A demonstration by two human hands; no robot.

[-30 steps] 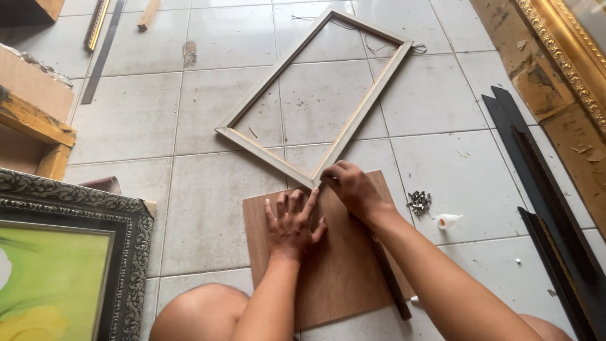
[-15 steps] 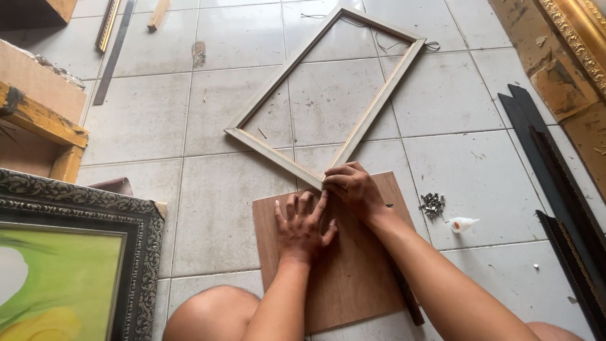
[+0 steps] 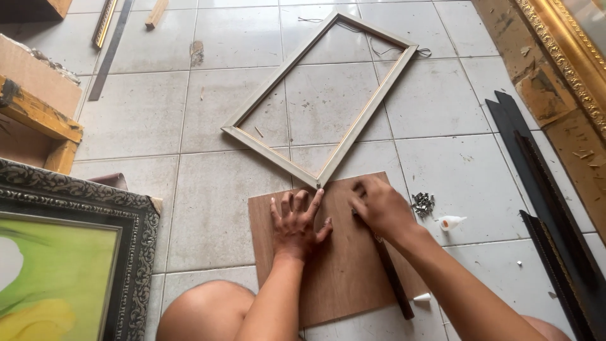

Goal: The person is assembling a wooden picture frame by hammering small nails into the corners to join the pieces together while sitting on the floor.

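ornate dark picture frame [image 3: 76, 252] at 9 o'clock | left hand [image 3: 295, 221] flat, fingers spread, pinning brown plywood board [image 3: 341, 265] steady | right hand [image 3: 379, 205] curled, grasp unclear | pale wooden rectangular frame [image 3: 315, 101] at 12, corner on board | metal fasteners [image 3: 423, 204] at 3

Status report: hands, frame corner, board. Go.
Left hand flat on brown board, fingers spread. Right hand closed on dark tool. Frame corner on board's edge. Nothing between.

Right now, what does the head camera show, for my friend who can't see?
Two hands press on a brown board on a tiled floor: left hand flat, right hand curled, at the corner of an empty frame.
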